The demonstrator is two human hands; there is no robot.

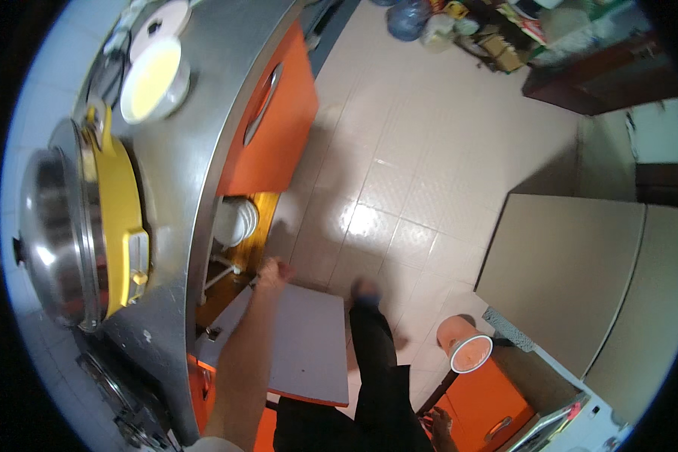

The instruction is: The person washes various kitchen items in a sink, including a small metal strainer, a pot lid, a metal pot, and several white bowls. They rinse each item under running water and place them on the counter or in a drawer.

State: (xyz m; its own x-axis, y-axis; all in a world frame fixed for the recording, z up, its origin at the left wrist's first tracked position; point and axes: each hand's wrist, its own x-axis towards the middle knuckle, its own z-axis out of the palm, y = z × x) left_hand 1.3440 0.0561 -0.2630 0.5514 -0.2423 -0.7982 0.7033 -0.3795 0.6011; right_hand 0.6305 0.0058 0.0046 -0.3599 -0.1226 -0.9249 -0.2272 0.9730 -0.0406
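Note:
My left hand is in front of the open lower cabinet, past the grey inner face of its swung-out door. Its fingers look curled and blurred, and whether they grip anything is unclear. Inside the cabinet, white dishes stand stacked near a white rack on a wooden-coloured base. Low on the right, my right hand hangs with its fingers apart and nothing in it. It is nearest to an orange cabinet front.
On the steel counter stand a yellow electric pan with a domed lid and a white bowl of pale yellow contents. A gas stove adjoins them. An orange bin, a refrigerator and piled bags are to the right.

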